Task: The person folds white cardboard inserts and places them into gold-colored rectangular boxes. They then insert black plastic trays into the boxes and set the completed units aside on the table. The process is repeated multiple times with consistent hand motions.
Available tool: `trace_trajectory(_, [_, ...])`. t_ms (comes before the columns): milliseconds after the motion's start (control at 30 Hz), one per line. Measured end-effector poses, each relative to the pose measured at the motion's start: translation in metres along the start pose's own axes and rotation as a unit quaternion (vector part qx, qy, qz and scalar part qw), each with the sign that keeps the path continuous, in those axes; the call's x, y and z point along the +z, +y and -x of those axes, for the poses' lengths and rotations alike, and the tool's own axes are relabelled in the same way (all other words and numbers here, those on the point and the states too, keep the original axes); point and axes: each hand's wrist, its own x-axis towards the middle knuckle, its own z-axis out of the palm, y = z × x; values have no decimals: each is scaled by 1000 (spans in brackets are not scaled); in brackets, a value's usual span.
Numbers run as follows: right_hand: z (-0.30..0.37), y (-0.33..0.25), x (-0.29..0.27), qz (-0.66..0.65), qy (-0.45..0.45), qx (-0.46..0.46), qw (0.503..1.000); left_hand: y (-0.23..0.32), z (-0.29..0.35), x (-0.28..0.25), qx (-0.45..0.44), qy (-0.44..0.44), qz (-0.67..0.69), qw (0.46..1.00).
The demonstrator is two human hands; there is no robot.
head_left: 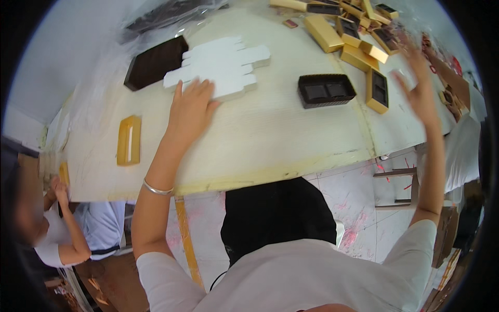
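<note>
My left hand (191, 108) lies with its fingers stretched out on the near left edge of a stack of white flat die-cut card blanks (221, 65). Against the stack's left side rests a pile of dark brown plastic trays (158, 62). Slightly blurred, my right hand (420, 86) is raised at the right with fingers apart, and nothing shows in it. Nearest to it is a gold box with a black insert (378, 91). A separate stack of black two-compartment trays (326, 90) sits to the left of that box.
Gold boxes (323, 34) are heaped at the far right of the table (270, 140). A gold box sleeve (129, 140) lies at the left. Clear plastic wrap (166, 18) covers dark things at the back. A co-worker (67, 229) sits at the lower left.
</note>
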Motion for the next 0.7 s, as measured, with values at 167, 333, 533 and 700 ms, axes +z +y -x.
trace_trajectory(167, [2,-91,16,-154,-144,-68,975,-7,2,25,41,110,12,993])
trace_trajectory(333, [2,-109,36,-158,-113,-75,978,-1,-10,7,-5,113,141,983])
trace_trajectory(533, [1,-95,95,-193,-167,-35,966,-8,-13,-33,-56,161,161,972])
trace_trajectory(700, [-17,-90,117,-172,-87,-17,981,51,23,-84,128,238,-1,963])
